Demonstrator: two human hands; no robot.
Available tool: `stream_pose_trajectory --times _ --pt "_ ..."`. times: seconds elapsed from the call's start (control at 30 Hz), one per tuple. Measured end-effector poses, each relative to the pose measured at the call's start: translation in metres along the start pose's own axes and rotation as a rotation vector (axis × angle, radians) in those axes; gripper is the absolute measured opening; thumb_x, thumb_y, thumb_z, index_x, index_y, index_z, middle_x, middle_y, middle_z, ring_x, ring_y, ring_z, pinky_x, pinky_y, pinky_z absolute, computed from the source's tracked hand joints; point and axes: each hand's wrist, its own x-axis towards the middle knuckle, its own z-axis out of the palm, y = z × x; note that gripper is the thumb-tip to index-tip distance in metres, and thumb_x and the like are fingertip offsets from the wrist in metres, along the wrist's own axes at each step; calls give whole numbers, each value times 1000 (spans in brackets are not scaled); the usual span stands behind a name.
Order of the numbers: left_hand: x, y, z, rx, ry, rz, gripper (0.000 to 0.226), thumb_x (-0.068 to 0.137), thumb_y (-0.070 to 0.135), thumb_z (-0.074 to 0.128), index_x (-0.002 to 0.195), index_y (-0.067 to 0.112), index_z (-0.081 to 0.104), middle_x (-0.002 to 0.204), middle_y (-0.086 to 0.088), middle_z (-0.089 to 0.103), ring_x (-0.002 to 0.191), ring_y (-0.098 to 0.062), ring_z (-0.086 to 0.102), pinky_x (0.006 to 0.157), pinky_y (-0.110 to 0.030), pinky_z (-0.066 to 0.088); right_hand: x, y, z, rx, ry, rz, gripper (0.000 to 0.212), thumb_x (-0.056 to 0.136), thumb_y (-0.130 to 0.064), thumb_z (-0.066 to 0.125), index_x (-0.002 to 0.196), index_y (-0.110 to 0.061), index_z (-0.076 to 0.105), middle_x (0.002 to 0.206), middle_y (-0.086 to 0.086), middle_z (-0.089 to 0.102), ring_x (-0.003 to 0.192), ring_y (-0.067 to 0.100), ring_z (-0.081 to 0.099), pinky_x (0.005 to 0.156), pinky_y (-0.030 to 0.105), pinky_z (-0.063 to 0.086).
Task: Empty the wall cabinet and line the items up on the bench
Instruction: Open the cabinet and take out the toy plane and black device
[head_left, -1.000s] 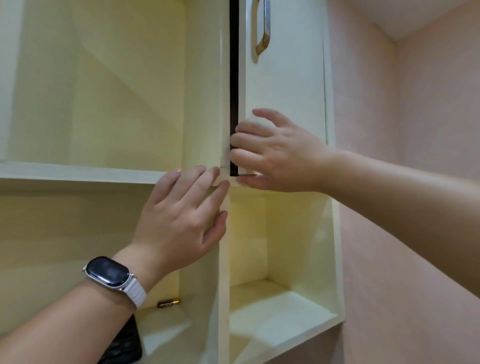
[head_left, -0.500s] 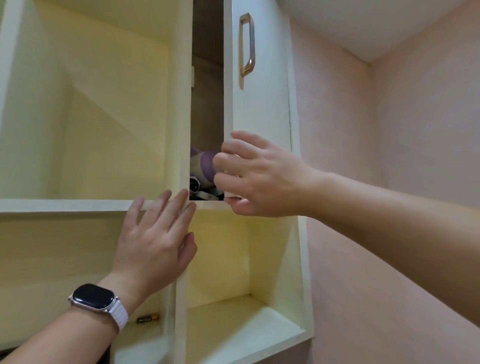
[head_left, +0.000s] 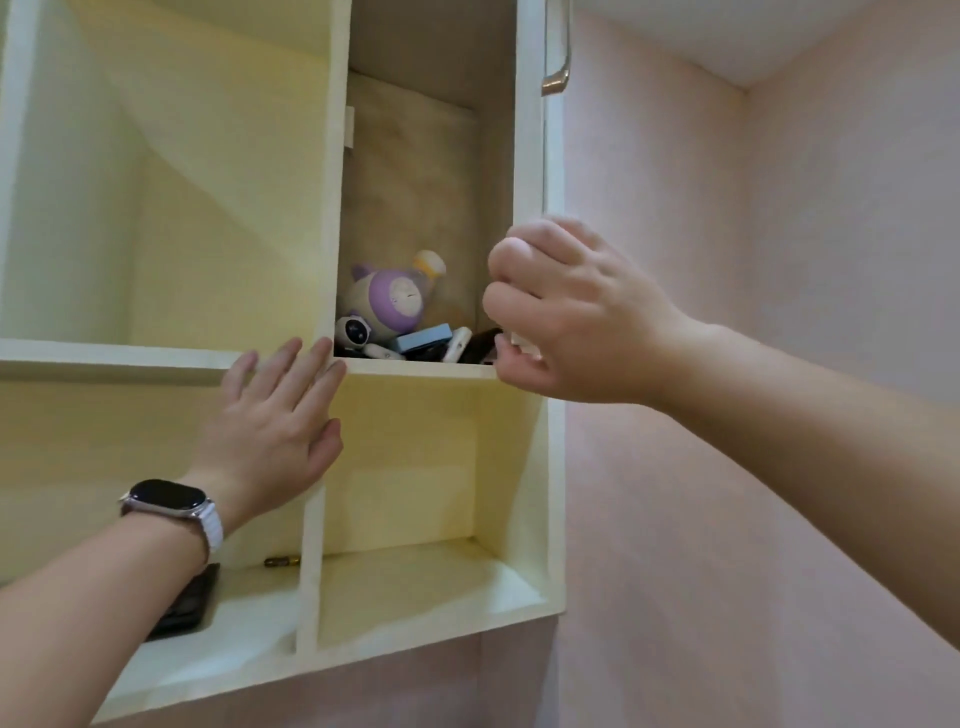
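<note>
**Door held wide, cabinet contents not yet touched**

The right hand (head_left: 576, 312) curls its fingers round the lower corner of the door (head_left: 553, 156), thumb underneath, arm stretched up and across from the right. The door stands nearly edge-on to the camera, its handle (head_left: 558, 62) just visible at the top. Gripping the corner rather than the handle probably keeps the door from swinging back over the opening.

The left hand (head_left: 275, 431) holds nothing. It lies flat with fingers straight and spread against the wall cabinet (head_left: 332, 156), fingertips at the spot where the upright divider meets the shelf (head_left: 415, 368). A watch (head_left: 166, 496) sits on that wrist. The hand looks placed to steady the reach, close below the things to be taken.

Those things sit in the upper right compartment. A plush toy (head_left: 387, 296) with a purple face leans at the back; a small toy robot (head_left: 353, 330) and a blue case (head_left: 423, 338) crowd the shelf's front edge, with other small items I cannot identify. In the lower left compartment lie a battery (head_left: 282, 561) and a flat black thing (head_left: 187, 603), partly hidden by the forearm. The bench is out of view, so nothing can be judged lined up yet.
</note>
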Motion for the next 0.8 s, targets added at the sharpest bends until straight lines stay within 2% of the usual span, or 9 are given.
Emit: stream_pose_trajectory --times 0.1,0.2,0.3,0.4,0.5,0.67,0.8 --pt "1 1 -4 22 -45 -5 58 87 35 40 132 4 57 144 -16 50 129 -39 49 105 -56 32 -24 9 -11 -27 14 44 7 74 -9 52 72 -4 57 82 16 60 84 38 60 87 43 47" --pt "2 6 -2 31 -58 -30 59 85 34 39 132 2 56 144 -18 50 129 -42 47 106 -57 30 -53 21 -19 -68 34 60 11 77 -9 50 75 -4 60 83 16 62 84 38 60 98 45 46" --pt "2 10 4 22 -18 -59 60 83 32 40 132 2 55 143 -19 50 129 -43 46 106 -58 29 -71 31 -22 -111 39 71 13 79 -9 52 76 -4 63 85 17 64 88 38 61 102 43 44" --pt "3 10 6 -1 8 -65 59 82 31 39 132 2 55 142 -19 51 128 -44 46 107 -58 27 -84 39 -22 -119 33 105 12 79 -8 53 75 -3 62 86 18 64 94 36 53 103 44 43" --pt "1 10 8 -17 21 -64 59 83 31 38 131 1 55 142 -20 51 128 -44 46 108 -58 26 -104 46 -22 -145 -15 166 15 79 -10 51 76 -1 63 88 20 63 96 36 50 103 48 42" --pt "1 7 12 -35 47 -44 58 83 31 39 132 2 54 143 -18 50 128 -43 46 108 -57 25 -126 49 -18 -279 -170 300 15 78 -15 51 78 -6 63 91 14 63 92 38 59 102 51 39" --pt "2 5 11 -63 57 -44 59 81 34 41 129 4 57 141 -17 52 127 -40 48 107 -56 27 -107 38 -20 -272 -177 389 14 78 -15 51 83 -7 62 91 13 63 88 37 59 99 51 38"
